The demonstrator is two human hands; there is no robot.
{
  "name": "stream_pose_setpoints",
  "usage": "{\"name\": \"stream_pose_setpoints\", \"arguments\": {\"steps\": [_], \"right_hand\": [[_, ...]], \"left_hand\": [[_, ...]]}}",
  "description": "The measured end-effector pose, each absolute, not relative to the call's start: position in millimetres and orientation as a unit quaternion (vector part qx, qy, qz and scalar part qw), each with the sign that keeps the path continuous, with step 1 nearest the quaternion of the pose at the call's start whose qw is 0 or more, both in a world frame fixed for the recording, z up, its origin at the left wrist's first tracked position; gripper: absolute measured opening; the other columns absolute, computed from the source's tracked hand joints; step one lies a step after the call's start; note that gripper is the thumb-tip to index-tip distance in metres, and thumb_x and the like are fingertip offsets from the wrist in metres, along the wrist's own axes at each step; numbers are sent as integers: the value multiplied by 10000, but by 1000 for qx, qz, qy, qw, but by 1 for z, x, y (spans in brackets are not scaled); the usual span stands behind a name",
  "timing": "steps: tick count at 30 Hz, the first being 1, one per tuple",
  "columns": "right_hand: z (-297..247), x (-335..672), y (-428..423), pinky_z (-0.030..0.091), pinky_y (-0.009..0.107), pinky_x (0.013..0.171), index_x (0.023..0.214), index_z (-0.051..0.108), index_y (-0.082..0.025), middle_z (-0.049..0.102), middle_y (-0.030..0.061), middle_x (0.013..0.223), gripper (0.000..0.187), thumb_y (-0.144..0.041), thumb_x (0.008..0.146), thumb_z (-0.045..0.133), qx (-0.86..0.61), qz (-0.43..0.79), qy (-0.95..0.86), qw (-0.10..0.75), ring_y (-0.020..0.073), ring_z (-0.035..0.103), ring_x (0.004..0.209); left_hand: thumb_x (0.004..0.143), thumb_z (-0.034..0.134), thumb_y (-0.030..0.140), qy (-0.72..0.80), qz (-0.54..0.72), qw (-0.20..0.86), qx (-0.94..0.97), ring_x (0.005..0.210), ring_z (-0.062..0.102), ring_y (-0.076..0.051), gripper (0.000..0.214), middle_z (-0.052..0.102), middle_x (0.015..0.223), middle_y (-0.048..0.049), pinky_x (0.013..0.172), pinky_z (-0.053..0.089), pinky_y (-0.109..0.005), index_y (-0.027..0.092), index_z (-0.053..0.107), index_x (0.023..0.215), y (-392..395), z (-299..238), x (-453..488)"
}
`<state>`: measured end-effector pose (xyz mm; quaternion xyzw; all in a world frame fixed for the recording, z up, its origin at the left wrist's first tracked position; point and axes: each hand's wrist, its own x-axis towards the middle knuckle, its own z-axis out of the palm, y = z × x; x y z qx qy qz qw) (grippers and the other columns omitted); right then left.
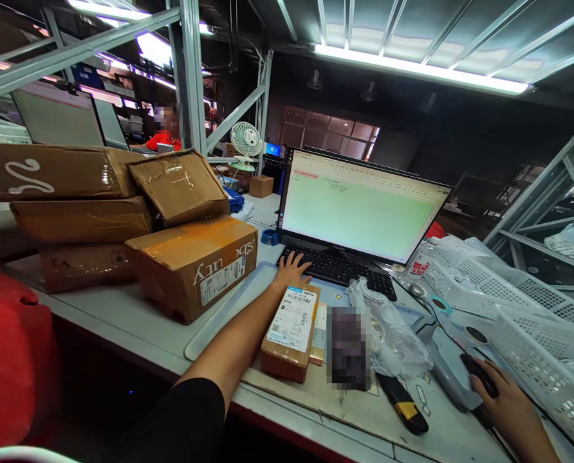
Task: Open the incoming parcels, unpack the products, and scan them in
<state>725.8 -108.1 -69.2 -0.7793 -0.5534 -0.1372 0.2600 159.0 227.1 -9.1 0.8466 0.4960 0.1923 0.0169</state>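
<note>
Right hand is curled around what looks like a black computer mouse, over on the near right. Left hand isn't gripping anything: fingers spread wide over the left end of the black keyboard, in front of the monitor. Honestly can't tell if any key is pressed, so a stray press from the palm or thumb is possible.

The taped carton with the shipping label sits right beside the left forearm, near side of the keyboard. Can't see whether they touch, but one careless elbow swing could shove it toward the near edge.

To its right there's a blurred-out dark item, then a crumpled clear plastic bag that might get dragged along if a hand sweeps across. The black-and-yellow box cutter lies between both arms; can't tell if its blade is out, so reaching blind there could mean a nick.

Far left, a tilted cardboard box tops the pile. One bump and I reckon it slides.
</note>
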Motion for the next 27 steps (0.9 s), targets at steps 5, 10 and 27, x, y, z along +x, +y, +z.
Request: {"name": "stream_pose_setpoints", "arguments": {"steps": [5,10,27], "right_hand": [[-67,722,-108,599,520,965,1342,719,-264,668,123,1431,689,-727,914,442,-790,-131,-541,257,383,705,1217],[-59,713,-110,611,502,916,1342,721,-268,660,116,1446,722,-757,913,408,-799,-120,-531,255,382,698,1234],[-65,721,-108,569,530,1042,1369,699,-235,638,139,1466,757,-762,919,394,-792,-116,-544,252,392,664,1298]], "left_hand": [[1037,531,557,496,189,20,847,1653,161,-423,620,308,1774,-79,1306,176,-700,337,502,1616,226,-7,159],[1035,526,559,505,186,20,842,1658,154,-410,650,302,1777,-81,1314,175,-685,313,467,1634,225,-7,160],[1032,532,525,520,191,13,833,1653,170,-407,672,330,1759,-113,1332,182,-639,223,470,1629,224,-7,161]]}}
